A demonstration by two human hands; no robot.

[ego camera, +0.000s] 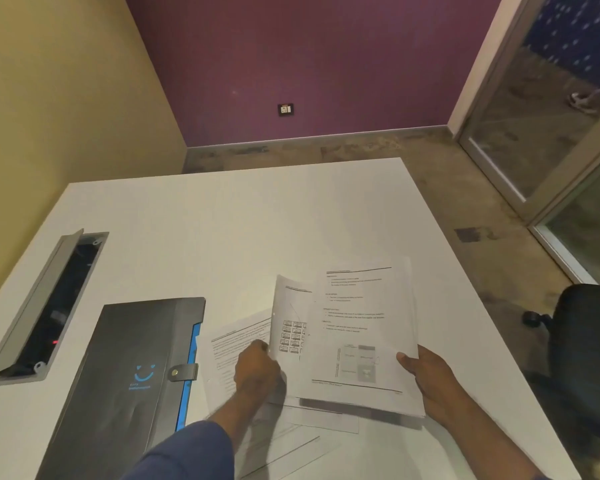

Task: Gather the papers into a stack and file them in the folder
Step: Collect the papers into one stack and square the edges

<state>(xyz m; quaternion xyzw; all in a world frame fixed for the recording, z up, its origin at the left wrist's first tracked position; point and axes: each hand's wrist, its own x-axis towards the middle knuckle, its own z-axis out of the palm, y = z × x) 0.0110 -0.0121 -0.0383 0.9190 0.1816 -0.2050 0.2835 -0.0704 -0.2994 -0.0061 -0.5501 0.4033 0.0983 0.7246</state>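
A dark grey folder with a blue edge and a snap strap lies closed at the table's left front. My right hand grips the right edge of a small stack of printed papers, lifted just above the table. My left hand pinches the lower edge of a single sheet with a chart, which curls upward next to the stack. Another printed sheet lies flat under my left hand. More loose sheets lie beneath my arms near the front edge.
The white table has an open cable tray at its left side. A black office chair stands to the right of the table. A glass door is at the far right.
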